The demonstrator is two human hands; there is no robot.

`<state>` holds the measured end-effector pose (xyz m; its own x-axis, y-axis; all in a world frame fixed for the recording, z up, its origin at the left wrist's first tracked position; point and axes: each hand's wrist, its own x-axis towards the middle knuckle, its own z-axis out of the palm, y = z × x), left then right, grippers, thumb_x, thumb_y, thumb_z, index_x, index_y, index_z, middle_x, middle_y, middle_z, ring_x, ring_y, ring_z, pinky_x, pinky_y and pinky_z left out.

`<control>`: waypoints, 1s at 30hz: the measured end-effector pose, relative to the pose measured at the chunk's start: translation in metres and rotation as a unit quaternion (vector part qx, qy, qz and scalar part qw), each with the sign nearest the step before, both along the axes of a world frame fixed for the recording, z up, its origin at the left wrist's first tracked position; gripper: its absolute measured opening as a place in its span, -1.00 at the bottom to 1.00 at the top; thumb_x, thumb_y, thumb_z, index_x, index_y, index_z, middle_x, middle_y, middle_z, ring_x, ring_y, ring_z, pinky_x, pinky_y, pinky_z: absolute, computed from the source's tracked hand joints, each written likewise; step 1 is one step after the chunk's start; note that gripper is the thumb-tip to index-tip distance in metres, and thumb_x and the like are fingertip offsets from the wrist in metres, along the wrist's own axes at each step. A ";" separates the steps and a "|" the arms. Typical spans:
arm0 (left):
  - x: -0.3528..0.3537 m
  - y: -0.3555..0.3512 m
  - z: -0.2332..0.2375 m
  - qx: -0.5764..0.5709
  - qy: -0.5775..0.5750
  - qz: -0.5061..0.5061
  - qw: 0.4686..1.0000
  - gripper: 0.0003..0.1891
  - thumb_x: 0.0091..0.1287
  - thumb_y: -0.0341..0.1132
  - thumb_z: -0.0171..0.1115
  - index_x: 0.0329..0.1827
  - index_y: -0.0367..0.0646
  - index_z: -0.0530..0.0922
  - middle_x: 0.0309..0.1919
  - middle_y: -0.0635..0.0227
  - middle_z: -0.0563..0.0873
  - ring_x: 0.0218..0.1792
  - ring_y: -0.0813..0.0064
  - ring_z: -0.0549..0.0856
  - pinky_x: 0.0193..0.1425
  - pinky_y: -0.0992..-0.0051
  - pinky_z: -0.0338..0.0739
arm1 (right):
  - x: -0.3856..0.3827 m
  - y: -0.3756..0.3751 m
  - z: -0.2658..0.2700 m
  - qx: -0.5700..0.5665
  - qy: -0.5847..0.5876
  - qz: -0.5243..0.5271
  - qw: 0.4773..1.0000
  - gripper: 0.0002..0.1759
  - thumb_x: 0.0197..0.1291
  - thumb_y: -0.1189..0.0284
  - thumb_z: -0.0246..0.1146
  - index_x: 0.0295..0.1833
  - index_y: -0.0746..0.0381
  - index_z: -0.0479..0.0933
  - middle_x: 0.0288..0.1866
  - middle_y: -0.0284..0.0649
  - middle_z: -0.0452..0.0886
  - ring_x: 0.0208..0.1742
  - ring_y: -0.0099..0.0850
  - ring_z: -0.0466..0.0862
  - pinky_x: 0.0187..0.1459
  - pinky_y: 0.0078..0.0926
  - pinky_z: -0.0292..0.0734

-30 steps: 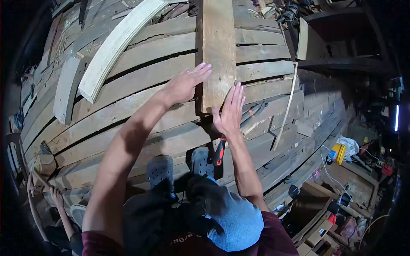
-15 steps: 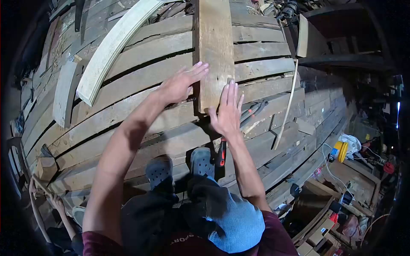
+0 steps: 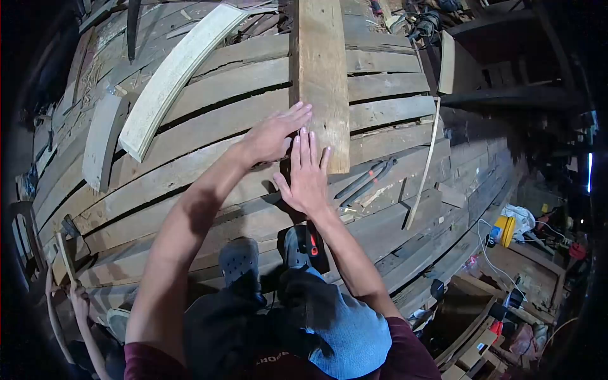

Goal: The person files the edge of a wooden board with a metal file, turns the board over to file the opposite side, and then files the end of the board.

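A long wooden board (image 3: 323, 69) lies lengthwise ahead of me on a floor of planks. My left hand (image 3: 277, 135) rests at its left edge, the fingers stretched over the top face and the thumb hidden. Closer to me, my right hand (image 3: 308, 180) lies flat with fingers spread, its fingertips on the board's near end by the left edge. Neither hand is wrapped round anything. Below my right wrist is a tool with a black and red handle (image 3: 313, 244), partly hidden. Dark-handled pliers (image 3: 366, 185) lie to the right of the board's end.
A curved pale wooden piece (image 3: 180, 79) and a shorter block (image 3: 101, 142) lie on the left. A thin wood strip (image 3: 425, 161) lies on the right. At lower left, another person's hand (image 3: 77, 297) is near a piece of wood. Boxes and a yellow reel (image 3: 504, 231) stand lower right.
My right hand has shifted left across the board's near end, toward my left hand, uncovering its right corner. My left hand stays at the left edge. The other person's wood piece has moved.
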<state>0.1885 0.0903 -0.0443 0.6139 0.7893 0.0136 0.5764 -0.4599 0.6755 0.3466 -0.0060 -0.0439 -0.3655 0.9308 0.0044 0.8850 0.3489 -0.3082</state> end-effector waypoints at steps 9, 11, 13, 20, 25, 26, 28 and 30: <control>0.002 -0.005 0.003 0.021 0.024 0.007 0.999 -0.24 0.26 -0.48 0.15 0.62 -0.18 0.26 0.68 0.18 0.16 0.69 0.18 0.12 0.64 -0.09 0.22 | 0.004 -0.003 0.007 -0.015 0.033 0.002 0.999 0.06 0.34 -0.03 0.26 0.66 0.43 -0.01 0.74 0.14 -0.06 0.74 0.11 -0.07 0.61 0.36 -0.20; 0.001 -0.006 0.003 0.028 0.038 -0.004 0.999 -0.19 0.22 -0.49 0.17 0.63 -0.17 0.22 0.69 0.19 0.14 0.69 0.19 0.10 0.64 -0.10 0.23 | 0.011 -0.012 0.012 -0.016 0.049 0.002 0.999 0.06 0.28 0.07 0.36 0.66 0.40 0.01 0.74 0.15 -0.04 0.74 0.12 -0.05 0.61 0.33 -0.19; 0.000 -0.005 0.005 0.031 0.048 -0.016 0.998 -0.16 0.20 -0.49 0.19 0.65 -0.16 0.19 0.70 0.21 0.12 0.70 0.20 0.09 0.64 -0.11 0.23 | 0.019 -0.030 0.013 0.003 0.054 -0.022 0.998 0.10 0.16 0.24 0.49 0.65 0.40 0.03 0.70 0.17 0.06 0.73 0.16 -0.02 0.61 0.32 -0.14; -0.001 -0.005 0.007 0.021 0.073 -0.028 0.997 -0.09 0.15 -0.49 0.19 0.68 -0.16 0.11 0.71 0.20 0.08 0.71 0.20 0.04 0.70 -0.04 0.15 | 0.039 -0.108 0.004 -0.044 0.216 -0.249 0.943 -0.11 0.25 0.28 0.45 0.55 0.42 0.18 0.28 0.28 0.46 0.20 0.06 0.59 0.23 -0.06 0.50; 0.001 -0.007 0.006 0.021 0.069 -0.030 0.997 -0.05 0.14 -0.48 0.20 0.69 -0.16 0.07 0.71 0.17 0.06 0.71 0.11 0.01 0.71 0.00 0.12 | 0.044 -0.113 0.004 -0.131 0.261 -0.288 0.912 -0.23 0.32 0.22 0.39 0.49 0.34 0.28 -0.33 0.01 0.71 -0.29 -0.08 0.75 -0.14 -0.19 0.64; 0.000 -0.009 0.005 0.024 0.061 -0.030 0.997 -0.05 0.14 -0.48 0.21 0.69 -0.16 0.06 0.71 0.16 0.05 0.71 0.09 0.01 0.71 0.01 0.12 | 0.047 -0.114 0.001 -0.122 0.283 -0.300 0.903 -0.25 0.32 0.22 0.39 0.48 0.33 0.30 -0.30 0.02 0.72 -0.28 -0.10 0.75 -0.13 -0.20 0.64; -0.001 -0.012 0.012 -0.001 0.076 -0.027 0.997 -0.04 0.17 -0.46 0.23 0.70 -0.15 0.02 0.71 0.14 0.04 0.69 0.04 0.05 0.70 0.02 0.13 | 0.057 -0.108 -0.004 -0.073 0.328 -0.292 0.895 -0.26 0.31 0.25 0.40 0.48 0.33 0.31 -0.16 0.09 0.75 -0.26 -0.16 0.76 -0.17 -0.23 0.64; -0.004 -0.015 0.012 -0.013 0.072 -0.030 0.997 -0.05 0.21 -0.43 0.25 0.70 -0.14 0.01 0.72 0.14 0.02 0.69 0.03 0.08 0.69 -0.01 0.14 | 0.074 -0.104 -0.004 -0.023 0.267 -0.309 0.912 -0.29 0.31 0.29 0.40 0.48 0.33 0.35 -0.15 0.05 0.76 -0.27 -0.19 0.75 -0.20 -0.27 0.64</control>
<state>0.1845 0.0753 -0.0324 0.6541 0.7500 -0.0988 0.6403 -0.4794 0.6001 0.4202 -0.1095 -0.0479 0.2727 0.9619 -0.0168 0.6280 -0.1912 -0.7543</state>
